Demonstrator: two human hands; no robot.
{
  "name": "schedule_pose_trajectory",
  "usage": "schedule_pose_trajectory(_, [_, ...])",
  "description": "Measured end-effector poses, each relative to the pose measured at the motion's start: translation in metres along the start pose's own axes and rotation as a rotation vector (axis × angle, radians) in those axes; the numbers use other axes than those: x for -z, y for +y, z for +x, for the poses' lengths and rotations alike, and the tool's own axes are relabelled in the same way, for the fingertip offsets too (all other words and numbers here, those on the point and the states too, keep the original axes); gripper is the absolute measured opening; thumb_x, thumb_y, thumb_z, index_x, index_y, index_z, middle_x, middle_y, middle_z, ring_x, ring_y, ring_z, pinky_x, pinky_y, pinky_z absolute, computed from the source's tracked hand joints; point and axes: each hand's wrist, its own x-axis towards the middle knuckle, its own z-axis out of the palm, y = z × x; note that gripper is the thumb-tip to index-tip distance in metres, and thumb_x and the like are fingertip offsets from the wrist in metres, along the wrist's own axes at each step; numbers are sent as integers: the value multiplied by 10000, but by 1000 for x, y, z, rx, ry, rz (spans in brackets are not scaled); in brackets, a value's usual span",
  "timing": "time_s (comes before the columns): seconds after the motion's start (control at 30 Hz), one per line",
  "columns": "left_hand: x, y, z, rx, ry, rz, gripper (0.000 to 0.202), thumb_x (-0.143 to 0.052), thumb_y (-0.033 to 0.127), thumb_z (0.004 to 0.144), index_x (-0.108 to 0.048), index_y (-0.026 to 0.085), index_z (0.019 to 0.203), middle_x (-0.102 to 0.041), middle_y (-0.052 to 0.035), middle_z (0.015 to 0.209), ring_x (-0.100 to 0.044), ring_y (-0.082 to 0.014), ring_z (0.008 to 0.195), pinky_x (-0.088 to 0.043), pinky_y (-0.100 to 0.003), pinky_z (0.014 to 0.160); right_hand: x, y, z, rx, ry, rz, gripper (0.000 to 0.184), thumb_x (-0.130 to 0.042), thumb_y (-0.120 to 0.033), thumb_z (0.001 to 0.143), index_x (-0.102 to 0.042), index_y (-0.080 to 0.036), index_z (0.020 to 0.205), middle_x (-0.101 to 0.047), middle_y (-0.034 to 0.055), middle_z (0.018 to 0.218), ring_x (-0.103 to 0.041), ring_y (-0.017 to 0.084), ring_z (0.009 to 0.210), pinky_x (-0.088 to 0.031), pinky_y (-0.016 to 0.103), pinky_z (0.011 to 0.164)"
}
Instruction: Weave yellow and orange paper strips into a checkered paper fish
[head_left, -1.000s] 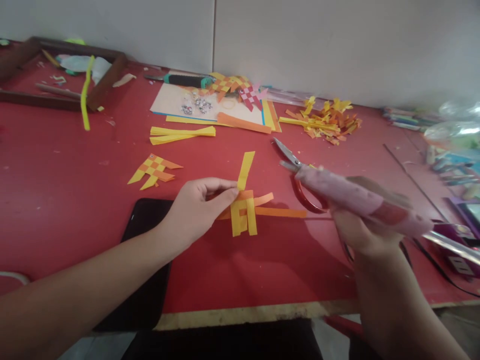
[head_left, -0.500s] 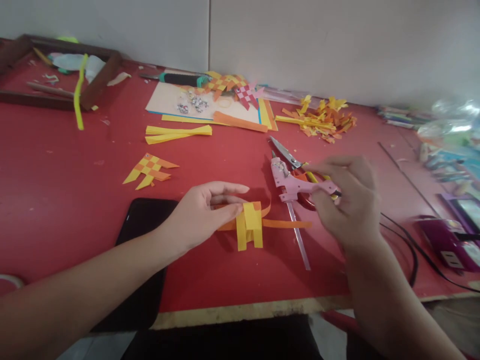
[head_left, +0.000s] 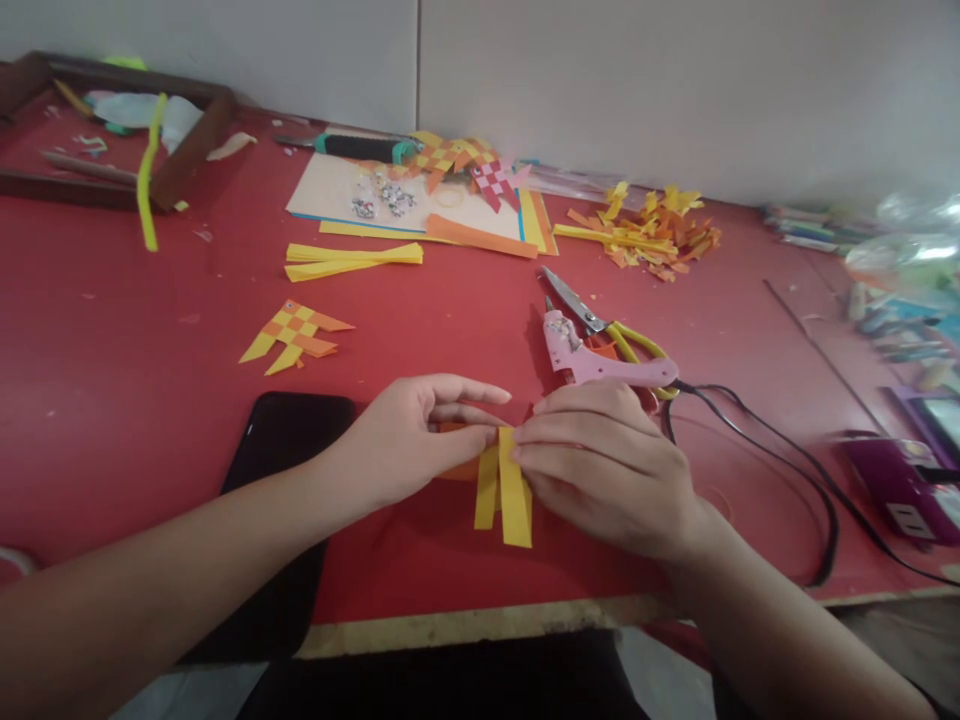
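Yellow and orange paper strips (head_left: pixel 515 500), partly woven together, are between my two hands above the red table. My left hand (head_left: pixel 427 430) pinches their left side between thumb and fingers. From the right, my right hand (head_left: pixel 611 465) grips the same strips with its fingertips, hiding their right end. Just beyond my right hand lies a pink glue gun (head_left: pixel 592 362), its cord running right. Scissors with yellow handles (head_left: pixel 600 322) rest behind it. A finished woven paper fish (head_left: pixel 294 332) lies to the left, past a black phone (head_left: pixel 281 450) partly under my left forearm.
Folded yellow strips (head_left: pixel 352 260) lie mid-table. Behind are paper sheets (head_left: pixel 322 190) with bags of small beads or eyes, a pink fish (head_left: pixel 495 183) and a cutter (head_left: pixel 364 148). Paper scraps (head_left: pixel 652 235) are heaped back right. A wooden frame (head_left: pixel 202 130) stands back left; a purple power box (head_left: pixel 900 490) sits right.
My right hand has left the glue gun and come down-left onto the paper strips. A yellow strip now hangs lower in front. My left hand keeps its hold.
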Motion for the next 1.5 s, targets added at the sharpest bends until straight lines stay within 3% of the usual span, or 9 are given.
schedule_pose_trajectory(0.43, [2,-2,0,66,-2,-63,267,-734,245,811,-707,211,1074,-773,-28,962,-714,-169,947,-517,-252,817,-6,3,-4,58,21,-15,173,-743,-100,768,-683,-202,895,-775,8,906,-690,208,910,-549,369,744])
schedule_pose_trajectory(0.67, [4,-3,0,75,-8,-104,288,-768,302,791,-711,200,1054,-763,-40,937,-708,-183,931,-520,-281,824,-1,2,-1,61,-32,-25,124,-685,-147,798,-686,-244,875,-771,-1,933,-678,229,925,-544,401,762])
schedule_pose_trajectory(0.8, [4,-2,0,71,-17,-101,350,-823,338,738,-708,217,1045,-754,-19,911,-709,-170,917,-526,-271,837,9,-2,2,-16,-78,130,193,-548,-282,861,-704,-219,957,-751,64,990,-657,273,970,-549,459,806])
schedule_pose_trajectory(0.87, [4,-2,0,47,-4,-80,331,-810,342,755,-708,225,1048,-754,-14,900,-709,-163,908,-527,-268,839,11,-3,3,-74,-59,165,221,-504,-271,877,-699,-218,967,-739,74,995,-658,271,970,-545,473,835])
schedule_pose_trajectory(1.0, [4,-3,0,-10,13,-74,288,-780,296,787,-706,228,1057,-752,-3,883,-708,-146,888,-537,-248,819,4,-3,3,-297,44,116,140,-584,-214,865,-665,-219,978,-720,69,970,-666,240,923,-530,459,883])
schedule_pose_trajectory(1.13, [3,-3,-1,-18,15,-54,294,-774,272,790,-692,216,1066,-749,-5,885,-711,-143,859,-550,-230,765,-2,-3,3,-463,-10,245,44,-614,-221,879,-655,-227,894,-698,36,860,-654,194,850,-547,392,812])
schedule_pose_trajectory(1.27, [3,-3,-2,-57,-23,14,297,-770,308,797,-687,209,1064,-749,-10,898,-710,-143,849,-547,-238,785,-2,-4,3,-464,-22,372,69,-617,-173,862,-651,-223,828,-675,16,784,-635,170,807,-550,356,761])
schedule_pose_trajectory(1.5, [3,-2,-3,-122,-66,128,251,-739,319,816,-685,193,1026,-740,-28,876,-706,-163,821,-542,-256,737,-1,-4,5,-415,-42,403,75,-618,-172,856,-661,-228,831,-676,12,755,-627,173,791,-550,368,754])
